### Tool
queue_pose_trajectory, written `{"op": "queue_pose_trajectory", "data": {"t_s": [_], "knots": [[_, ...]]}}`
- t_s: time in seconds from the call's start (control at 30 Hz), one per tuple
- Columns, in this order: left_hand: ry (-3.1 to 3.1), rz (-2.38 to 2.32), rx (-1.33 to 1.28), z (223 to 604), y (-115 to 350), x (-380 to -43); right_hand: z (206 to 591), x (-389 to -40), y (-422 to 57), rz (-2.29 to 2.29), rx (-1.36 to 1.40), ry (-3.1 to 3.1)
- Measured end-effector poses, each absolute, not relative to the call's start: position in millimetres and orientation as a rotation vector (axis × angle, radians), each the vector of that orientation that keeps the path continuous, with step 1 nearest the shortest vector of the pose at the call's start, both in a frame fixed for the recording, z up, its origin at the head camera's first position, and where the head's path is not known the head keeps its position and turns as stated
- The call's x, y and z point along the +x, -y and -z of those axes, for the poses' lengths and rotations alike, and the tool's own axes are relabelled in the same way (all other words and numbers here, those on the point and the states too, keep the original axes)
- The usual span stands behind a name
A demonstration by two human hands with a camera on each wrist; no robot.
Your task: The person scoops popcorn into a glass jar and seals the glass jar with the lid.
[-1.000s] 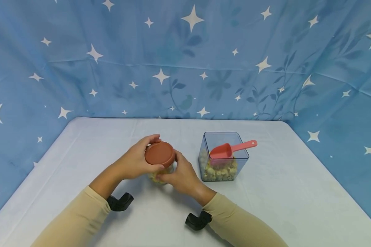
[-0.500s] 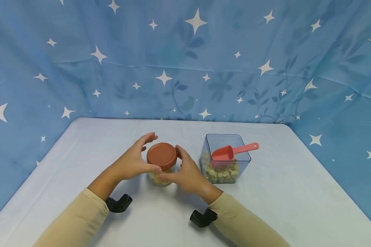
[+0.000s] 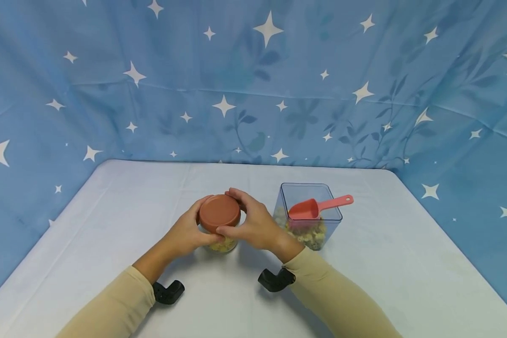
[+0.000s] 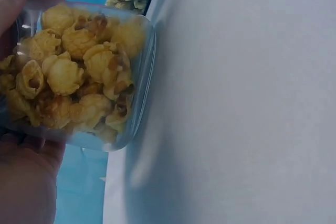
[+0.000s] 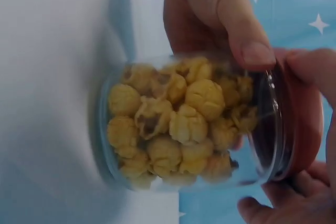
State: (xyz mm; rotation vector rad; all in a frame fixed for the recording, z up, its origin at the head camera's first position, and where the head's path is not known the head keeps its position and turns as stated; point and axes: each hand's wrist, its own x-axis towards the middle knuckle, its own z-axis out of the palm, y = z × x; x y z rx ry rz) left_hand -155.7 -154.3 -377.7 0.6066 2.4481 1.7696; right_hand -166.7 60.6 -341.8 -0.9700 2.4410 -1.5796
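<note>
A clear jar (image 5: 181,129) of caramel-coloured popcorn stands upright on the white tablecloth, its round brown lid (image 3: 219,213) on top. My left hand (image 3: 188,232) grips the jar from the left just below the lid, thumb in front. From the right, my right hand (image 3: 257,223) grips the lid's edge, with its thumb across the front and fingers behind. Popcorn (image 4: 65,74) fills much of the jar in the left wrist view. The far-side fingers of both hands are partly hidden by the lid.
To the right stands a square transparent bin (image 3: 334,227), open at the top, with popcorn inside. A pink scoop (image 3: 306,210) lies in it, its handle sticking out over the right rim. A blue star-patterned curtain (image 3: 236,70) hangs behind the white table (image 3: 384,263).
The right hand has moved up from the jar's side to the lid. The left hand has loosened from the lid, dropped slightly and closed round the jar below it. The bin stays put.
</note>
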Motion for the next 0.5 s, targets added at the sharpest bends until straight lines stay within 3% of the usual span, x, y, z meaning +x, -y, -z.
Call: {"op": "queue_pose_trajectory", "data": {"t_s": [0.3, 0.5], "knots": [[-2.456, -1.772, 0.578, 376.4, 152.5, -153.2, 345.6, -148.2, -48.4, 1.558, -0.917, -2.766], [-2.458, -1.74, 0.624, 375.9, 154.2, -153.9, 338.1, -161.2, -53.6, 1.465, -0.986, -2.57]]}}
